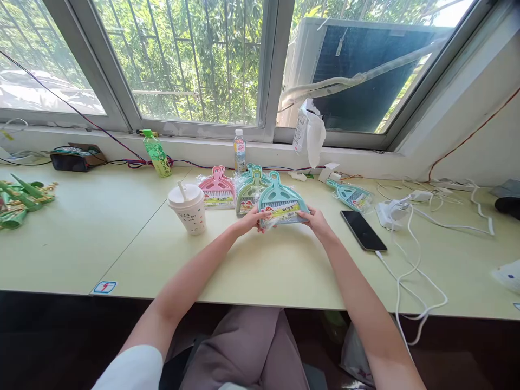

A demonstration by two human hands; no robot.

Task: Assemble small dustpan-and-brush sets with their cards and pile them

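Between my two hands is a teal mini dustpan and brush set (281, 196) in clear wrap, held just over the table with its handle pointing away from me. My left hand (252, 221) grips its lower left corner, and my right hand (316, 221) pinches its lower right edge. Behind it, partly covered, lies a green dustpan set (249, 194), with another teal one behind that. A pink dustpan set (218, 189) lies to the left. Off to the right, a separate teal dustpan set (350, 194) rests on the table.
Left of my hands stands a white lidded cup (187, 211) with a straw. A green bottle (157, 154) and a clear-topped bottle (239, 151) stand by the window. On the right lie a phone (363, 230), a white power strip (392, 214) and loose cables.
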